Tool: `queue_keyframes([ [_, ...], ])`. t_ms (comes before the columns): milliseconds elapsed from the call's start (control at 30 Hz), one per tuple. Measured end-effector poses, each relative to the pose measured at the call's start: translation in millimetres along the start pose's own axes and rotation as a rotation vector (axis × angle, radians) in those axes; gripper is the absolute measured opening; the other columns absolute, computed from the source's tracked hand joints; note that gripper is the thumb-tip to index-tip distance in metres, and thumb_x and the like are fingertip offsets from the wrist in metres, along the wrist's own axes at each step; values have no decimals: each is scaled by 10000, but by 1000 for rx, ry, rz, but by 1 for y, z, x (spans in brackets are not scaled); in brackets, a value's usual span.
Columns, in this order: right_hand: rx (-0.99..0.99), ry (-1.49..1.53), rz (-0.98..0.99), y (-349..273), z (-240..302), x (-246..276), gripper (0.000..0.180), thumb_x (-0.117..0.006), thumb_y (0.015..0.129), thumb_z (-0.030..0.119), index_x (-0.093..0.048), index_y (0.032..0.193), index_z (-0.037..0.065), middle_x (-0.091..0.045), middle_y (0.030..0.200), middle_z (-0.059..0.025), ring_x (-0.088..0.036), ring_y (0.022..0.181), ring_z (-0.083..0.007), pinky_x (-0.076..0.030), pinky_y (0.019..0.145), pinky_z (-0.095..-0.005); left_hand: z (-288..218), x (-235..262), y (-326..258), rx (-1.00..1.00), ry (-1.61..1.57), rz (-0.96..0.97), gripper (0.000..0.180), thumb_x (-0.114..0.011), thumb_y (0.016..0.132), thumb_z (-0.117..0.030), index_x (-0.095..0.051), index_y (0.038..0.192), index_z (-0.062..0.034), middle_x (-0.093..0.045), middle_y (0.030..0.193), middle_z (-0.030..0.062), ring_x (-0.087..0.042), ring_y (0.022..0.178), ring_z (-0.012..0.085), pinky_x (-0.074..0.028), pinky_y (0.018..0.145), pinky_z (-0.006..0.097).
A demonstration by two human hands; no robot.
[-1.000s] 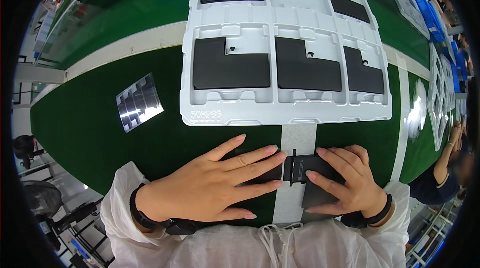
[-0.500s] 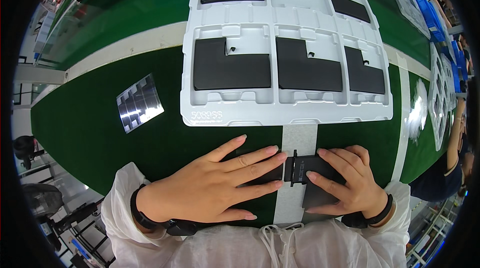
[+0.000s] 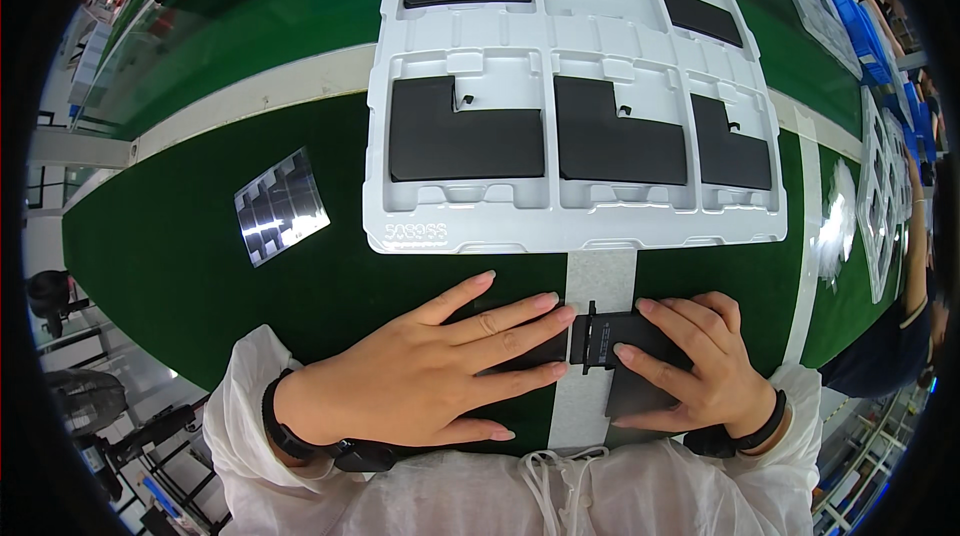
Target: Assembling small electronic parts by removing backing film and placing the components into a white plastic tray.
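Note:
On a pale strip across the green mat, a flat black battery pack (image 3: 642, 388) lies under my right hand (image 3: 705, 361). Its bent fingers grip it from the far edge, with one fingertip on its face and the thumb by the near edge. My left hand (image 3: 440, 361) lies flat with fingers spread over another dark flat piece (image 3: 535, 356), mostly hidden beneath it. Between the hands, a narrow black connector strip (image 3: 590, 338) spans the join; the left fingertips reach its edge.
Beyond my hands, a white moulded tray (image 3: 450, 236) holds several L-shaped black packs (image 3: 465, 146). A shiny sheet of strips (image 3: 283, 208) lies left of it. Crumpled clear film (image 3: 836, 221), more white trays (image 3: 878, 196) and blue bins (image 3: 857, 31) are at right, where other people work.
Both hands keep their places on the black pieces. The tray appears shifted very slightly to the right, and a person's arm at the far right has moved.

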State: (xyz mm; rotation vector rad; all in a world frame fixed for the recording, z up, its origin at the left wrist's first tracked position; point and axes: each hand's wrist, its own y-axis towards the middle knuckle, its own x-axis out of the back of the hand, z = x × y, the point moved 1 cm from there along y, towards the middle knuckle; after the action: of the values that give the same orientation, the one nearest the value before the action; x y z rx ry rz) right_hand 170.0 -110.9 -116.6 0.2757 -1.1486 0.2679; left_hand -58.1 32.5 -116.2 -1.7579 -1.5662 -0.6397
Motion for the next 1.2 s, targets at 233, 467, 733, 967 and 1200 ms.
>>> queue_keyframes([
  [233,-6,5,6,0,0,0,552,-683,644,494,-632,1091,174,-516,1213,-128,-518,996,-247,-367,817,-391,1,0,0,4,-5,11,513,-546,824,-466,-481,1281,-241,-309,1431,52,-269,1330,198,-115,1082,459],
  [467,5,-21,20,0,1,1,559,-670,656,478,-618,1108,154,-514,1206,-146,-523,985,-263,-369,801,-402,0,0,0,-4,-8,6,518,-550,822,-464,-479,1283,-238,-309,1431,56,-273,1328,200,-113,1083,458],
  [733,24,-60,39,3,6,6,563,-656,669,461,-606,1115,121,-509,1201,-174,-523,983,-278,-365,801,-402,2,0,0,-35,0,-19,526,-553,823,-458,-471,1289,-228,-307,1429,76,-281,1324,221,-144,1074,469],
  [967,38,-99,88,5,14,13,577,-649,690,439,-580,1133,76,-479,1218,-209,-490,1028,-316,-348,824,-414,-4,3,-3,-52,-22,-99,538,-572,827,-418,-472,1284,-152,-327,1418,81,-293,1320,231,-150,1073,472],
  [1200,79,-88,38,1,16,14,603,-657,698,436,-551,1151,53,-454,1233,-230,-480,1034,-342,-351,837,-437,-29,-19,19,-113,468,-461,335,-647,747,-287,-595,916,-2,-574,1100,157,-507,1104,261,-389,946,416],
])
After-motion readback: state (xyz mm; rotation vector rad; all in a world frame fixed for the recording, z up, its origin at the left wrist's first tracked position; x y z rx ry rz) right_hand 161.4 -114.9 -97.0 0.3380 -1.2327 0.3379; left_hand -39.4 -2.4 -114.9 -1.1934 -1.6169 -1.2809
